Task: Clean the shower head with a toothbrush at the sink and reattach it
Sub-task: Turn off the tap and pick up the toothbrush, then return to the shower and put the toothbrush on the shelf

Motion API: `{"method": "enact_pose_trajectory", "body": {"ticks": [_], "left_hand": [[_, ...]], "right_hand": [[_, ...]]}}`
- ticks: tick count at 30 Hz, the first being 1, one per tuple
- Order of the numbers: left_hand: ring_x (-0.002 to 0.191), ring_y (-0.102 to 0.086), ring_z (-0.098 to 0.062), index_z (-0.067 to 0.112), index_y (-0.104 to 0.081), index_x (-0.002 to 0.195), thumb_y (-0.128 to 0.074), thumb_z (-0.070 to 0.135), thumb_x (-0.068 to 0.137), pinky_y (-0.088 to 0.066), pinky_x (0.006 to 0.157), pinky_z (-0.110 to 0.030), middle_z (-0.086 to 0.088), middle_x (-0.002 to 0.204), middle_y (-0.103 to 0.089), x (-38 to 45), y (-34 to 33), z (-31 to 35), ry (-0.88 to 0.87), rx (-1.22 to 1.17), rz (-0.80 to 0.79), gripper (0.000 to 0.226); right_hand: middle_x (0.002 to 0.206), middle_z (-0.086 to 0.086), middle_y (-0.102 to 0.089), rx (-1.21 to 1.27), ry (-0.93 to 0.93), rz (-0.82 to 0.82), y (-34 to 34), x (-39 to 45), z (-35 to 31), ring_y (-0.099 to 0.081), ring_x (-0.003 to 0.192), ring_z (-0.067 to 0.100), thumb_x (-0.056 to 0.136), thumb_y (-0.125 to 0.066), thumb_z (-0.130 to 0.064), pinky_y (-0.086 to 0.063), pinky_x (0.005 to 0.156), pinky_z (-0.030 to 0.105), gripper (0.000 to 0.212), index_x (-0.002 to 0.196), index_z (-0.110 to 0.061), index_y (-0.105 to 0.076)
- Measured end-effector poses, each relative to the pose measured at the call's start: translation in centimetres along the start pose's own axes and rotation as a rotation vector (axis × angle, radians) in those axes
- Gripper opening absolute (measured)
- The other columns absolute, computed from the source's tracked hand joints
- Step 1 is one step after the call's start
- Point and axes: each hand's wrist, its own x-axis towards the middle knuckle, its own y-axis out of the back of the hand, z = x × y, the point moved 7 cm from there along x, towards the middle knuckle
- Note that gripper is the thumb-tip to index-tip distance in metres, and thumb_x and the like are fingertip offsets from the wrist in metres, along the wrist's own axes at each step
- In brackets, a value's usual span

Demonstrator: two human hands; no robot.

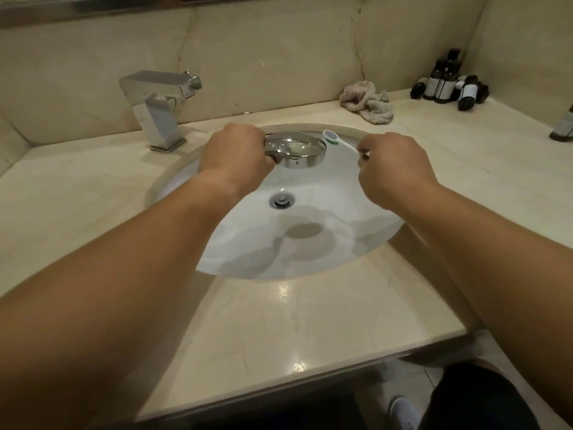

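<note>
Both my arms are reaching over the sink point(173, 193), my left hand point(235, 156) gripping the shower head point(297, 152) above the bowl, my right hand point(393, 169) pinching the toothbrush point(333, 138) just beside it, maybe touching, so next I am needing to scrub its face.

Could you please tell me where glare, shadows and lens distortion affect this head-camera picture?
Head view: glare spots shine on the glossy beige marble counter near its front edge; the round chrome shower head, gripped by the left hand, mirrors light; dark shadows fall across the white sink basin; wide-angle distortion bows the counter edges and stretches the forearms.
</note>
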Motion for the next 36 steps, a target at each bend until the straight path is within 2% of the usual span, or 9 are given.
{"method": "enact_pose_trajectory", "body": {"ticks": [3,6,9,11,16,20,24,27,36], "left_hand": [[0.082,-0.053,-0.037,0.016,-0.062,0.080,-0.065,0.031,0.092,-0.035,0.066,-0.035,-0.011,0.085,-0.060,-0.1,0.0,0.1,-0.015,0.034,-0.030,0.019],[0.081,-0.055,-0.037,0.013,-0.056,0.072,-0.064,0.034,0.094,-0.038,0.064,-0.036,-0.009,0.076,-0.058,0.1,0.7,-0.2,0.107,-0.175,-0.069,0.031],[0.080,-0.072,-0.035,0.002,-0.069,0.096,-0.061,0.021,0.098,-0.058,0.070,-0.041,-0.014,0.086,-0.073,0.5,-0.2,-0.1,0.176,-0.430,-0.242,0.020],[0.070,-0.075,-0.026,-0.002,-0.066,0.109,-0.057,0.008,0.099,-0.055,0.062,-0.036,-0.012,0.088,-0.077,0.7,-0.5,0.3,0.174,-0.511,-0.346,0.017],[0.083,-0.073,-0.023,0.006,-0.065,0.121,-0.055,0.003,0.104,-0.052,0.066,-0.034,-0.012,0.102,-0.075,0.4,-1.3,0.6,0.243,-0.685,-0.556,0.019],[0.080,-0.069,-0.023,0.001,-0.066,0.117,-0.061,0.009,0.103,-0.056,0.065,-0.036,-0.013,0.101,-0.068,0.3,-1.3,1.8,0.340,-0.806,-0.619,0.017],[0.076,-0.068,-0.020,0.003,-0.065,0.115,-0.056,0.008,0.105,-0.058,0.063,-0.035,-0.011,0.096,-0.066,1.1,-0.7,5.8,0.334,-0.961,-0.681,0.015],[0.071,-0.069,-0.018,0.004,-0.064,0.107,-0.051,0.009,0.106,-0.062,0.059,-0.032,-0.009,0.085,-0.067,1.7,-0.1,10.4,0.320,-1.070,-0.730,0.013],[0.067,-0.071,-0.018,0.007,-0.060,0.110,-0.051,0.007,0.106,-0.062,0.060,-0.030,-0.011,0.083,-0.066,5.0,2.6,23.6,0.257,-1.187,-0.885,0.010]], "right_hand": [[0.093,0.010,-0.059,-0.056,0.004,-0.017,0.4,-0.2,0.6,-0.053,0.077,0.028,0.090,-0.051,-0.006,-0.043,0.062,0.033,0.022,0.103,-0.015,-0.067],[0.089,0.006,-0.058,-0.065,-0.045,-0.026,0.7,-0.6,1.5,-0.051,0.070,0.022,0.090,-0.050,-0.008,-0.044,0.060,0.032,0.022,0.104,-0.015,-0.066],[0.084,0.003,-0.056,-0.047,-0.113,-0.056,1.0,-0.9,2.5,-0.048,0.067,0.018,0.091,-0.049,-0.012,-0.038,0.054,0.030,0.022,0.107,-0.016,-0.064],[0.083,0.003,-0.057,-0.021,-0.145,-0.076,1.3,-1.2,3.0,-0.050,0.067,0.018,0.093,-0.048,-0.014,-0.040,0.055,0.030,0.022,0.108,-0.016,-0.064],[0.097,0.007,-0.063,0.137,-0.224,-0.079,2.2,-1.9,3.9,-0.057,0.082,0.025,0.092,-0.046,-0.011,-0.055,0.074,0.037,0.028,0.111,-0.014,-0.066],[0.089,0.011,-0.066,0.386,-0.320,-0.101,2.6,-2.1,5.0,-0.066,0.082,0.031,0.091,-0.044,-0.007,-0.059,0.074,0.049,0.030,0.109,-0.011,-0.068],[0.089,0.011,-0.067,0.609,-0.419,-0.090,3.2,-1.9,7.4,-0.070,0.078,0.032,0.091,-0.042,-0.004,-0.061,0.071,0.048,0.035,0.111,-0.017,-0.068],[0.091,0.008,-0.066,0.742,-0.472,-0.031,4.6,-1.6,10.3,-0.067,0.069,0.026,0.090,-0.045,-0.007,-0.059,0.062,0.035,0.028,0.101,-0.018,-0.068],[0.076,0.007,-0.064,0.885,-0.618,0.071,12.7,-2.7,19.8,-0.059,0.053,0.020,0.091,-0.050,-0.010,-0.046,0.049,0.027,0.021,0.081,-0.023,-0.064]]}}
